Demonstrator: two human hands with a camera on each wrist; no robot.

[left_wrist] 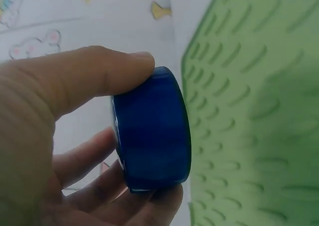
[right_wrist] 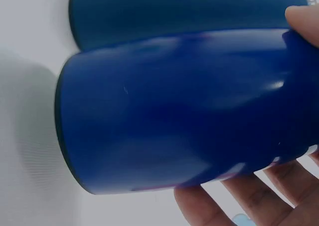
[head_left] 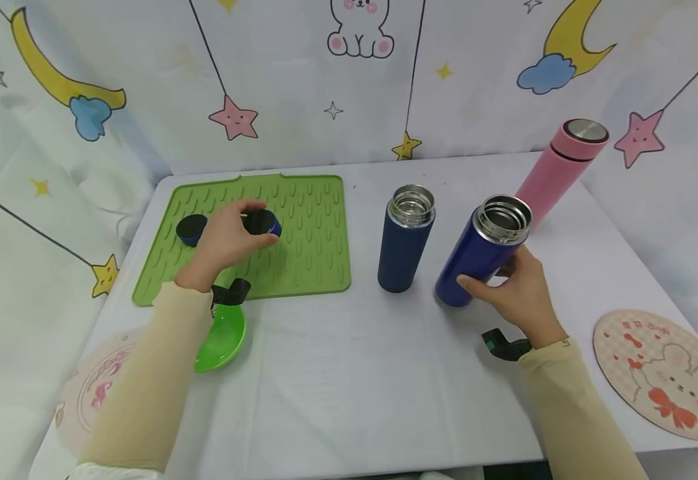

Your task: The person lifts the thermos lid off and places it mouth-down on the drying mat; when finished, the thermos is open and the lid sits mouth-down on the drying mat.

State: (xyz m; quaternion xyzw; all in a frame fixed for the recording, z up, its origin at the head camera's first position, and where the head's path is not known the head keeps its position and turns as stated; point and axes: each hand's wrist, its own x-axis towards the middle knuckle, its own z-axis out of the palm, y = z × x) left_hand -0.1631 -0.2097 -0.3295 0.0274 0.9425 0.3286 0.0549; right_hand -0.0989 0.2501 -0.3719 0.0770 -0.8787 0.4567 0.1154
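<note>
Over the green drying mat (head_left: 319, 247), my left hand (head_left: 229, 233) pinches a blue bottle cap (head_left: 263, 223) between thumb and fingers. In the left wrist view the cap (left_wrist: 154, 131) is held edge-on, its smooth blue side showing. A second dark cap (head_left: 191, 229) lies on the mat, left of that hand. My right hand (head_left: 519, 293) grips a royal-blue thermos bottle (head_left: 475, 257) round its body, tilted, with its steel mouth uncovered. In the right wrist view the bottle (right_wrist: 164, 111) overlaps a darker navy thermos (right_wrist: 189, 11). That navy thermos (head_left: 405, 253) stands uncapped on the table.
A pink thermos (head_left: 559, 173) with its lid on stands behind the royal-blue one. Beneath my left forearm is a bright green bowl (head_left: 223, 343). Round printed placemats lie at the right (head_left: 663, 373) and left front of the white-covered table (head_left: 349, 387). A patterned cloth backs the table.
</note>
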